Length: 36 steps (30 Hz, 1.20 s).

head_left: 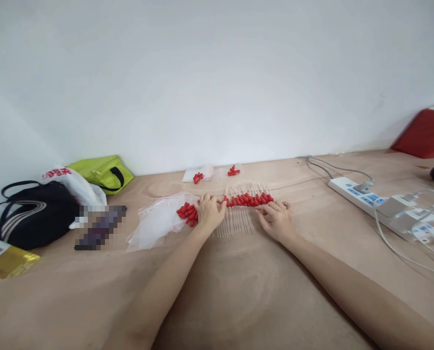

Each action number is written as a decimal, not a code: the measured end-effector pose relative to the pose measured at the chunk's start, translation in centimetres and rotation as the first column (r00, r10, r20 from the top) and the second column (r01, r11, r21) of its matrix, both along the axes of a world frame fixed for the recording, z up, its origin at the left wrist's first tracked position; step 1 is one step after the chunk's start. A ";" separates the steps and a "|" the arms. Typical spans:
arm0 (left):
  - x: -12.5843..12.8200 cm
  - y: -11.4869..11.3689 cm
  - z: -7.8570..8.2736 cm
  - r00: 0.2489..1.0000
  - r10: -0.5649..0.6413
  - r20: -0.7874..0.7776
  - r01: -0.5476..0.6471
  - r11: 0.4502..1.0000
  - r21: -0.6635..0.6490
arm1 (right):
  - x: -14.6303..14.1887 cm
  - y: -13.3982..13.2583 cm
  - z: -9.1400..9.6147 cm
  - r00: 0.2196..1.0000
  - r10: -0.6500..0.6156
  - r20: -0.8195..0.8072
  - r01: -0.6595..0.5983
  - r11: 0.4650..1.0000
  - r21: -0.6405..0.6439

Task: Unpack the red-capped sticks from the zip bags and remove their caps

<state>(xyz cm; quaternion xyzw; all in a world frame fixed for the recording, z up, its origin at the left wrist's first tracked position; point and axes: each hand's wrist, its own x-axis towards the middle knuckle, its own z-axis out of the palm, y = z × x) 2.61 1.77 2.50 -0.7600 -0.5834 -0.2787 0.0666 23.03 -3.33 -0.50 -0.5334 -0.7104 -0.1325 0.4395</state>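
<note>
A row of small red pieces (249, 200) lies on the table, each seemingly on a thin pale stick or strand (235, 223); these fan out above and below the row. At the row's left end rests my left hand (210, 215), fingers bent and apart, its thumb close to the nearest red piece. A loose pile of red pieces (187, 213) sits just left of that hand, partly hidden by its fingers. My right hand (276, 221) is at the right end, fingertips by the lower edge of the row, thumb and fingers apart. Neither hand visibly holds anything.
Clear plastic bags (154, 223) lie left of the pile. Two small bags with red pieces (198, 178) are near the wall. A white power strip (366, 197) with chargers and cables lies right. A black bag (45, 214) and lime-green bag (100, 172) stand left.
</note>
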 end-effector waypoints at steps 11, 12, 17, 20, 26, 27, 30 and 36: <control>-3.9 -6.8 -0.8 0.928 -0.343 -0.145 0.370 0.892 0.261 | -1.4 -1.5 0.9 0.918 0.277 0.283 -0.302 0.952 0.050; -3.8 -6.9 -0.9 0.921 -0.356 -0.158 0.387 0.880 0.275 | -1.6 -1.6 0.9 0.906 0.299 0.298 -0.324 0.946 0.035; -3.3 -6.6 -0.8 0.912 -0.383 -0.148 0.411 0.859 0.305 | -2.3 -1.5 0.4 0.901 0.323 0.291 -0.351 0.935 0.047; -3.2 -6.5 -0.8 0.904 -0.407 -0.129 0.427 0.859 0.284 | -2.6 -1.5 0.2 0.900 0.328 0.287 -0.350 0.936 0.027; -3.0 -6.2 -1.3 0.870 -0.463 -0.166 0.492 0.831 0.259 | -3.2 -1.9 0.3 0.891 0.362 0.275 -0.381 0.924 0.016; -3.0 -6.1 -1.3 0.870 -0.464 -0.167 0.493 0.831 0.257 | -3.3 -1.9 0.3 0.887 0.371 0.274 -0.391 0.920 0.022; -3.1 -6.2 -1.4 0.866 -0.468 -0.177 0.499 0.833 0.239 | -3.2 -2.2 0.4 0.877 0.396 0.273 -0.418 0.908 0.026; -3.4 -6.6 -1.3 0.850 -0.493 -0.186 0.525 0.822 0.222 | -3.0 -2.3 0.4 0.868 0.420 0.263 -0.435 0.900 -0.002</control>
